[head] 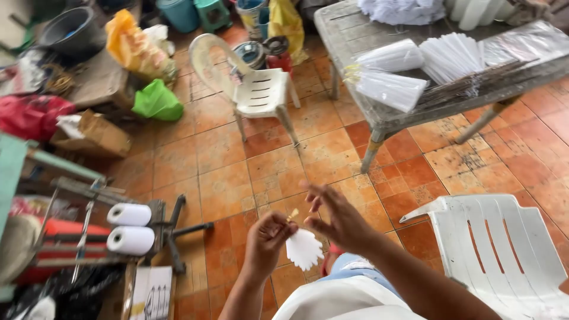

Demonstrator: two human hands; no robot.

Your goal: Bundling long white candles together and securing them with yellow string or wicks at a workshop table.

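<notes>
Orange tiled floor (237, 172), worn and stained, under soft daylight. White plastic chair (255, 89) standing mid-room, another white plastic chair (504, 255) at lower right, a grey desk (355, 41) upper right. Cluttered along the left: cardboard box (98, 133), green bag (157, 102), metal rack (71, 225) with white rolls (129, 228).

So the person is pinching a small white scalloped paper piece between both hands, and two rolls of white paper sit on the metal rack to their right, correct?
Not quite. The head view shows the two rolls of white paper on the metal rack to the person's left, not right. The rest stands: the left hand and the right hand are at the small white scalloped paper piece.
</notes>
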